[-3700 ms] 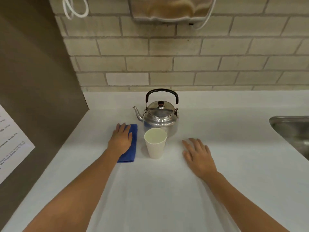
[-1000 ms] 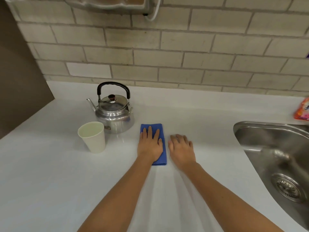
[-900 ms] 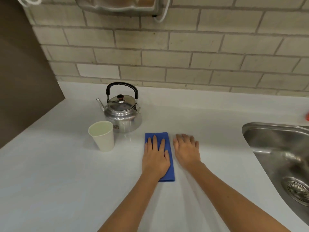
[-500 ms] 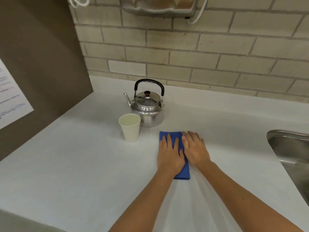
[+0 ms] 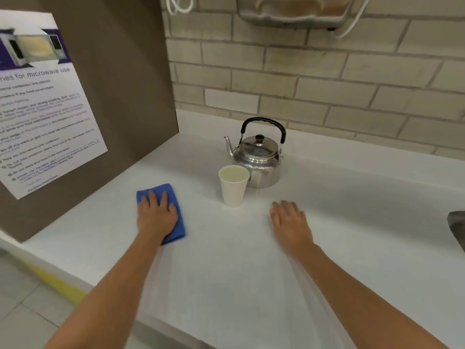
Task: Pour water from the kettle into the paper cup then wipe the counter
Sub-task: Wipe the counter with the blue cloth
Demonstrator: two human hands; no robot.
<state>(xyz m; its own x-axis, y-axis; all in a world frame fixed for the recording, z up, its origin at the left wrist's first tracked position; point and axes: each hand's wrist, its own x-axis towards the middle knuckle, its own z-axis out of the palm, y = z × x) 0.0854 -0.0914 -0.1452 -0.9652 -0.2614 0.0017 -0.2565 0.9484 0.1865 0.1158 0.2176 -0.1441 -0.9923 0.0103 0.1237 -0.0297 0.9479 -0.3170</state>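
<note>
A silver kettle [image 5: 259, 159] with a black handle stands upright on the white counter [image 5: 226, 273], spout to the left. A white paper cup [image 5: 233, 185] stands right in front of it, touching or nearly so. My left hand [image 5: 156, 215] lies flat on a folded blue cloth [image 5: 176, 217] to the left of the cup, pressing it on the counter. My right hand [image 5: 289, 222] rests flat on the counter to the right of the cup, fingers apart, holding nothing.
A brown side panel [image 5: 120, 96] with a paper microwave notice [image 5: 42, 109] bounds the counter on the left. A brick wall [image 5: 327, 79] runs behind. The sink edge [image 5: 456, 225] shows at far right. The counter's front edge drops to the floor at lower left.
My left hand has slid the blue cloth from the right of the cup to its left. My right hand has come off the cloth and stays right of the cup. The view turned left.
</note>
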